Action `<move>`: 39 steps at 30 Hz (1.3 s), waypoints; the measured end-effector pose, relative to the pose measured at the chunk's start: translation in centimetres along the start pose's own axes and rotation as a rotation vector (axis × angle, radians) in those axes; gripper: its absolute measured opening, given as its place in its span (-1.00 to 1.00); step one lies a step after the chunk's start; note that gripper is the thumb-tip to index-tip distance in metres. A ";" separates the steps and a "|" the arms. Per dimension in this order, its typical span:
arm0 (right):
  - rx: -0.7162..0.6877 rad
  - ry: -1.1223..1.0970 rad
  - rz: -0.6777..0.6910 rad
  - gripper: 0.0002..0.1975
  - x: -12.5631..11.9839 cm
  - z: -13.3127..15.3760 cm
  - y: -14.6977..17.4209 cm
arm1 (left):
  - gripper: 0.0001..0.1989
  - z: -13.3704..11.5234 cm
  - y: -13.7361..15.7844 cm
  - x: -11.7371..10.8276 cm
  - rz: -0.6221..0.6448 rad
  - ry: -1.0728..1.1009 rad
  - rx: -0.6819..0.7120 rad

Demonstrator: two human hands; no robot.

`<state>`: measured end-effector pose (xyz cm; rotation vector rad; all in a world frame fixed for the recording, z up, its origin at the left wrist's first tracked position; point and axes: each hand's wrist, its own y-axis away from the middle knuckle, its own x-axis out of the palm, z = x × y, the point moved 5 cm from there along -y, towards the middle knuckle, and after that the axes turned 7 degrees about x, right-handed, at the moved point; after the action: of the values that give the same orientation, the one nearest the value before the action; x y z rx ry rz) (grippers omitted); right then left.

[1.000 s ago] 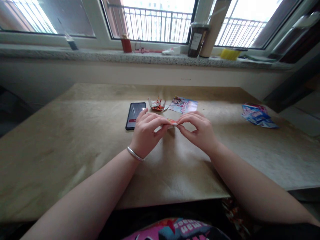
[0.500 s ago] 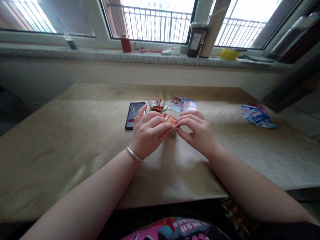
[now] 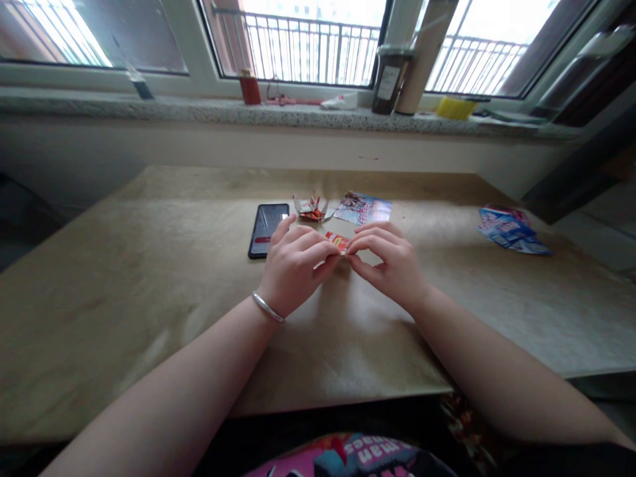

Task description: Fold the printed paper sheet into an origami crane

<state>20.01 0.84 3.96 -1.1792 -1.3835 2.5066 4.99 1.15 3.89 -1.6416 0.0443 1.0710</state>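
Note:
Between my fingertips is a small piece of red, printed paper [image 3: 336, 240] with yellow on it, mostly covered by the fingers. My left hand [image 3: 298, 262], with a silver bangle [image 3: 268, 307] at the wrist, pinches its near edge. My right hand [image 3: 385, 260] pinches the same edge from the right, the two sets of fingertips almost touching. Just beyond lies a folded red-and-white paper shape [image 3: 313, 208] with pointed tips. A printed blue and pink sheet [image 3: 365, 208] is flat beside it. The phone [image 3: 263, 232] rests left of my left hand.
On the tan tabletop [image 3: 149, 278], blue and red printed packets [image 3: 514, 229] lie far right. Along the granite windowsill [image 3: 199, 109] stand a red container [image 3: 250, 88], a dark lidded jar [image 3: 390, 79], a cardboard tube [image 3: 422, 59] and a yellow object [image 3: 456, 108].
My left fingers have shifted slightly, with the index finger lower over the paper. The red paper's near edge looks flatter between the fingertips. Both hands stay in nearly the same place.

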 end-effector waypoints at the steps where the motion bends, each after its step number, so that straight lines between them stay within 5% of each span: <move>1: -0.004 0.004 0.003 -0.96 0.1 0.0 0.0 | -0.86 0.0 0.0 0.1 0.010 -0.006 0.006; 39: 0.111 0.031 0.076 -0.93 0.8 -0.1 0.2 | -0.90 -0.2 0.0 0.2 0.034 -0.011 0.002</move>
<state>19.55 1.09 3.29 -1.2663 -1.1980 2.5655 5.23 1.13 3.72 -1.6380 0.0669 1.1057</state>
